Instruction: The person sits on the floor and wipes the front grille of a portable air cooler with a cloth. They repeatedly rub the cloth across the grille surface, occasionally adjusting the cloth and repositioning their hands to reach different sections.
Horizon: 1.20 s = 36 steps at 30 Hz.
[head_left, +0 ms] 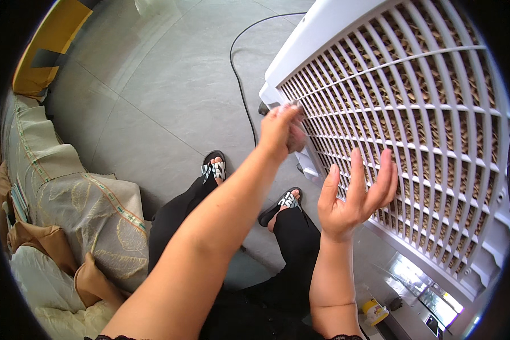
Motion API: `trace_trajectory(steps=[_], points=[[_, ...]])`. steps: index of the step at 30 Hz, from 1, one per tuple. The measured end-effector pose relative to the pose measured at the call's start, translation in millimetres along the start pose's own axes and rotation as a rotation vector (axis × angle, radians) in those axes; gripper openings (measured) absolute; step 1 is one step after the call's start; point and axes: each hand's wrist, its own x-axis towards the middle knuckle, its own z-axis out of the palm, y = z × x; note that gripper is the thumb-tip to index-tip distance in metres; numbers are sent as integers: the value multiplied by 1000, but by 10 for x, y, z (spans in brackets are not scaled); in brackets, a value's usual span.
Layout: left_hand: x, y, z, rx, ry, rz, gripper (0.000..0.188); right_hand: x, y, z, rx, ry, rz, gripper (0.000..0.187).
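Observation:
A large white air cooler stands at the right, its slatted grille facing me with a brown honeycomb pad behind the slats. My left hand is closed at the grille's left edge, blurred by motion. Something small and greyish shows at its fingers, too smeared to name. In front of the grille's lower part, my right hand has its fingers spread and holds nothing. Whether its fingertips touch the slats I cannot tell.
A black cable curves over the grey tiled floor beside the cooler. Patterned fabric covers furniture at the left, near brown and white bags. Yellow-brown taped board stands far left; a yellow tub sits lower right.

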Motion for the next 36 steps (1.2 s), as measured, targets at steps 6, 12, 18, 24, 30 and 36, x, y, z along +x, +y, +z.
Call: trace_trajectory(steps=[6, 12, 18, 24, 30, 36], points=[[-279, -415, -52, 214, 6, -145, 15, -88, 46, 90, -131, -118, 0, 29], [11, -112, 241, -194, 65, 46, 13, -86, 2, 146, -157, -108, 6, 27], [-230, -153, 86, 733, 105, 17, 14, -97, 36, 168, -169, -110, 5, 25], [-40, -134, 90, 142, 59, 133, 17, -83, 4, 181, -160, -107, 11, 23], [106, -57, 11, 90, 183, 240, 17, -94, 14, 176, -168, -117, 12, 24], [-4, -112, -11, 661, 182, -161, 17, -82, 15, 186, -180, -119, 11, 25]])
